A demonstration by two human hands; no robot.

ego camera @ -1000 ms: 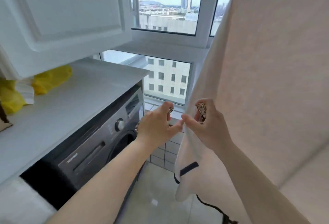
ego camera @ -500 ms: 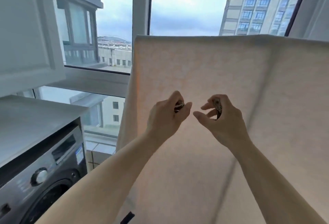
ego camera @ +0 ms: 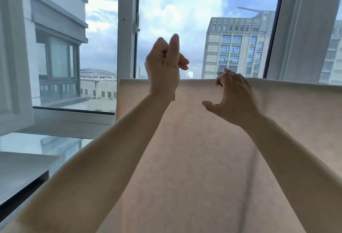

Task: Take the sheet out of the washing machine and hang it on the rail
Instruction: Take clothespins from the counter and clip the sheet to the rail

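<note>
Matt cloth sheet (ego camera: 203, 158) (faintly translucent); glossy window frame (ego camera: 126, 29).

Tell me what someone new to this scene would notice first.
The eye goes first to the big pale sheet, which hangs over its top fold across the lower middle and right, glowing with daylight. In front of it are two raised hands: the left hand up against the sky with fingers curled, the right hand at the sheet's top edge, fingers bent. Behind them is the window, with cloudy sky and a tall building.

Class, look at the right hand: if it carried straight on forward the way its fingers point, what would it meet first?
Most likely the top fold of the hanging sheet: the right hand reaches towards that edge. Depth is unclear, so contact cannot be confirmed.
</note>
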